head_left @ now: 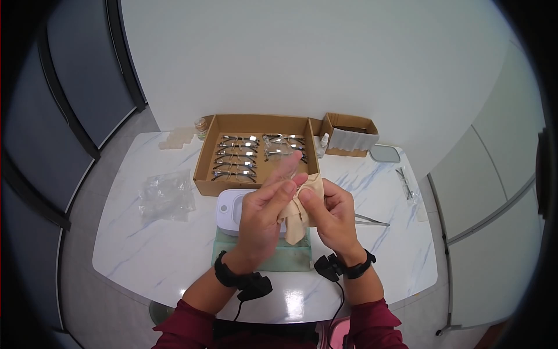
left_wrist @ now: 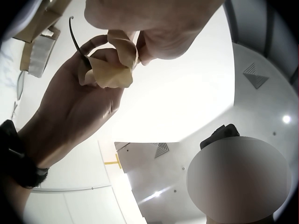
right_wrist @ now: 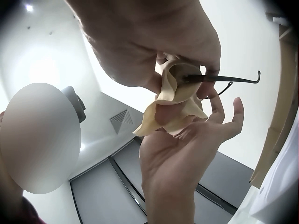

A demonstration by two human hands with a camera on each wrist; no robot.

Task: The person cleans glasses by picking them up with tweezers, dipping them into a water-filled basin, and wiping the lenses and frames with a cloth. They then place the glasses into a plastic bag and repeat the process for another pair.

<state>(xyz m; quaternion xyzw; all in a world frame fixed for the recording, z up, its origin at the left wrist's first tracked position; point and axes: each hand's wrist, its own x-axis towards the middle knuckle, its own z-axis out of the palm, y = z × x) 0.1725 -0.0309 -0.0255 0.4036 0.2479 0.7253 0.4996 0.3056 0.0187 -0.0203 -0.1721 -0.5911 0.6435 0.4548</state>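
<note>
Over the middle of the table, both hands work on a pair of eyeglasses partly wrapped in a cream cloth (head_left: 296, 227). My right hand (head_left: 336, 220) holds the cloth, its thumb pressing from above. My left hand (head_left: 261, 212) pinches the eyeglasses at the cloth's left side, with some fingers stretched away. One dark temple arm (right_wrist: 229, 79) sticks out past the right fingers in the right wrist view, and it also shows as a curved temple tip (left_wrist: 74, 35) in the left wrist view. The cloth and fingers hide most of the frame.
Below the hands stand a white cleaner basin (head_left: 226, 212) and a green cloth (head_left: 261, 259). Behind is a cardboard tray (head_left: 203, 168) of several eyeglasses, beside a small box (head_left: 349, 136) and spray bottle (head_left: 323, 142). Tweezers (head_left: 375, 221) lie right, a plastic bag (head_left: 167, 196) left.
</note>
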